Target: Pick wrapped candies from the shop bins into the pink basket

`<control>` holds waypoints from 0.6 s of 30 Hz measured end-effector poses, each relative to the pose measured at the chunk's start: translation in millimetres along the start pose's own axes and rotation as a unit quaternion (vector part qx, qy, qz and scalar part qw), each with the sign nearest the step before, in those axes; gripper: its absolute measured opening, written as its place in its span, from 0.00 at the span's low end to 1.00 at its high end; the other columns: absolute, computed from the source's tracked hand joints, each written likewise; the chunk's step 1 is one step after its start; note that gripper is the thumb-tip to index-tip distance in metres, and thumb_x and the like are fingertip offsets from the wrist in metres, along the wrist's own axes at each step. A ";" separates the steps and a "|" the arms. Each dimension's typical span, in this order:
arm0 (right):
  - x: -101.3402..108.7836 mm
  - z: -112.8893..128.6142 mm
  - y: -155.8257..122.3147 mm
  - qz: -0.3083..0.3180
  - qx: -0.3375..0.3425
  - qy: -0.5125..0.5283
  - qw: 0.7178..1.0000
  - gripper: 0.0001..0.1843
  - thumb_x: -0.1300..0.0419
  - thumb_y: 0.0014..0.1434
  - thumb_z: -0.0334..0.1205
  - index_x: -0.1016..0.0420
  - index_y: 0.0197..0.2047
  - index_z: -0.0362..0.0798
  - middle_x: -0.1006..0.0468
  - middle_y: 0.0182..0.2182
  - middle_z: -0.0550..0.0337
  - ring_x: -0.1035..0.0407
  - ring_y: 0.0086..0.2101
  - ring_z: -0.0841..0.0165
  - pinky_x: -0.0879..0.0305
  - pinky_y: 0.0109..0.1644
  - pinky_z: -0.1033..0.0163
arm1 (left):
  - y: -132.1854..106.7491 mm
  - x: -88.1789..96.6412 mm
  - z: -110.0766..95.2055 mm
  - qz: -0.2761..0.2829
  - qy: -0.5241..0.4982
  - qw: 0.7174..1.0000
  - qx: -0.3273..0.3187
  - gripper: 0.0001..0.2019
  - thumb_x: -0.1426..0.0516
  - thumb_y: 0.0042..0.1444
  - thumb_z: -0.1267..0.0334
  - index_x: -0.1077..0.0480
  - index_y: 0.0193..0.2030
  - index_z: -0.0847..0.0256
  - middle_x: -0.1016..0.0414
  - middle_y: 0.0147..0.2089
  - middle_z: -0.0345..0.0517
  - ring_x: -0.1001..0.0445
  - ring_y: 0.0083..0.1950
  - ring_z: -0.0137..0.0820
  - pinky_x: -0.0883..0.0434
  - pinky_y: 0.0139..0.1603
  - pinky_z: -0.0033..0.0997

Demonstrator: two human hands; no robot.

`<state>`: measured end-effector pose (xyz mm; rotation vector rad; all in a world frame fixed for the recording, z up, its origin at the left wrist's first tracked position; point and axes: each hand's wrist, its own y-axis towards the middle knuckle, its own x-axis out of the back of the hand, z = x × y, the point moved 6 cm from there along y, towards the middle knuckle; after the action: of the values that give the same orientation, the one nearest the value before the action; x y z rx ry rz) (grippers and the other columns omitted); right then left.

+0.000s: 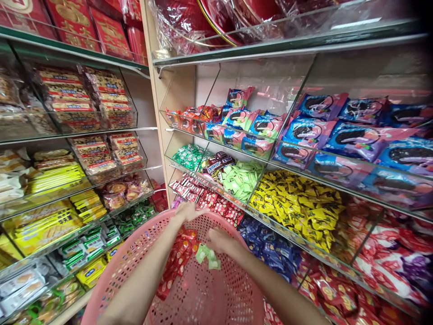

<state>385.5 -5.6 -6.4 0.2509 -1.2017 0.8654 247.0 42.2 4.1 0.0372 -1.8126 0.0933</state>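
A pink perforated plastic basket (237, 289) is in front of me at the bottom of the head view. My left hand (185, 213) is at its far rim and looks closed round it, the thumb lying to the right; some fingers are hidden. Inside the basket, my right hand (219, 240) points down with its fingers loosely apart. Just below the fingertips are a few light green candy packets (208, 257); whether they are falling or lying there I cannot tell. Red wrapped packets (176, 266) lie on the basket's left side, partly behind my left forearm.
Beyond the basket, tilted clear bins hold green packets (241, 178), Snickers bars (218, 162), yellow packets (297, 203) and blue packets (270, 246). Blue-and-pink cookie packs (355, 135) fill the upper right shelf. Shelves of wrapped snacks (67, 99) stand at left.
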 end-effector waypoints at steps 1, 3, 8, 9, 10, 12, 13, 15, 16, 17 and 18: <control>7.1 4.6 -3.8 -0.016 0.007 -0.023 1.000 0.04 0.43 0.50 0.33 0.29 0.25 0.43 0.24 0.27 0.55 0.31 0.30 0.67 0.41 0.30 0.67 | -0.1 0.2 0.0 -0.002 0.002 1.000 0.002 0.36 0.62 0.43 0.29 0.31 0.23 0.60 0.27 0.25 0.49 0.28 0.29 0.37 0.38 0.32 0.31; 26.1 17.9 -13.8 -0.046 0.036 -0.065 0.996 0.06 0.45 0.53 0.36 0.29 0.29 0.44 0.24 0.30 0.54 0.30 0.32 0.66 0.42 0.32 0.66 | 0.4 0.3 -0.1 -0.009 0.011 1.000 0.005 0.36 0.62 0.43 0.29 0.31 0.23 0.61 0.26 0.26 0.51 0.27 0.31 0.40 0.37 0.33 0.32; 104.4 49.6 -49.7 -0.177 0.120 -0.117 0.970 0.08 0.49 0.57 0.37 0.29 0.35 0.48 0.25 0.31 0.59 0.32 0.32 0.69 0.45 0.33 0.67 | 3.9 -2.9 -0.6 0.004 0.026 1.000 0.008 0.36 0.61 0.43 0.30 0.28 0.27 0.60 0.25 0.29 0.54 0.26 0.34 0.44 0.35 0.34 0.35; 121.2 50.2 -55.9 -0.198 0.118 -0.119 0.966 0.09 0.50 0.58 0.38 0.30 0.36 0.48 0.25 0.30 0.60 0.33 0.31 0.70 0.45 0.33 0.67 | 4.3 -3.2 -0.5 0.008 0.025 1.000 0.011 0.36 0.61 0.43 0.30 0.28 0.27 0.60 0.25 0.29 0.54 0.26 0.35 0.44 0.35 0.34 0.34; 137.5 48.9 -61.3 -0.219 0.111 -0.121 0.962 0.09 0.51 0.59 0.38 0.30 0.36 0.49 0.25 0.29 0.60 0.33 0.31 0.71 0.46 0.33 0.67 | 4.6 -3.1 -0.4 0.009 0.023 1.000 0.013 0.36 0.61 0.43 0.29 0.28 0.27 0.60 0.24 0.30 0.54 0.26 0.35 0.43 0.35 0.34 0.34; 167.1 41.8 -68.9 -0.262 0.083 -0.136 0.952 0.11 0.53 0.61 0.37 0.30 0.35 0.48 0.26 0.29 0.60 0.34 0.31 0.71 0.47 0.33 0.68 | 4.6 -2.0 -1.1 0.006 0.017 1.000 0.011 0.37 0.62 0.42 0.29 0.29 0.26 0.60 0.25 0.30 0.53 0.26 0.34 0.42 0.35 0.34 0.34; 179.7 37.1 -71.2 -0.284 0.062 -0.153 0.945 0.11 0.53 0.61 0.37 0.31 0.35 0.47 0.26 0.30 0.59 0.34 0.31 0.71 0.47 0.33 0.68 | 4.4 -1.4 -1.7 0.005 0.015 1.000 0.007 0.37 0.62 0.42 0.28 0.29 0.25 0.60 0.25 0.29 0.53 0.27 0.34 0.42 0.35 0.33 0.34; 197.4 28.9 -71.9 -0.312 0.027 -0.209 0.926 0.10 0.53 0.61 0.34 0.31 0.35 0.46 0.27 0.32 0.56 0.35 0.34 0.69 0.47 0.34 0.67 | 3.6 -0.5 -2.7 0.003 0.016 1.000 0.001 0.38 0.63 0.42 0.28 0.30 0.23 0.60 0.25 0.28 0.53 0.27 0.32 0.42 0.35 0.32 0.34; 202.1 26.3 -70.2 -0.314 0.019 -0.241 0.918 0.10 0.52 0.60 0.33 0.30 0.35 0.46 0.27 0.33 0.55 0.35 0.35 0.67 0.47 0.35 0.66 | 3.1 -0.2 -3.0 0.002 0.017 1.000 -0.001 0.38 0.64 0.41 0.28 0.31 0.23 0.60 0.25 0.28 0.53 0.27 0.32 0.42 0.36 0.32 0.34; 204.3 24.5 -67.2 -0.307 0.018 -0.270 0.912 0.09 0.51 0.59 0.31 0.30 0.35 0.46 0.27 0.34 0.54 0.36 0.37 0.66 0.47 0.36 0.66 | 2.6 0.0 -3.2 0.002 0.016 1.000 -0.002 0.38 0.64 0.41 0.27 0.31 0.23 0.60 0.25 0.27 0.52 0.27 0.32 0.42 0.36 0.32 0.34; 204.4 23.5 -63.4 -0.293 0.022 -0.294 0.909 0.08 0.50 0.58 0.30 0.30 0.35 0.46 0.27 0.34 0.54 0.36 0.38 0.65 0.47 0.37 0.65 | 2.1 0.1 -3.1 0.002 0.015 1.000 -0.002 0.38 0.64 0.41 0.27 0.31 0.22 0.60 0.26 0.26 0.52 0.27 0.31 0.42 0.36 0.31 0.34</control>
<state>432.5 30.3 200.6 0.9109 -1.5405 0.2803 249.9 44.5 4.9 0.0297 -1.7820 0.0918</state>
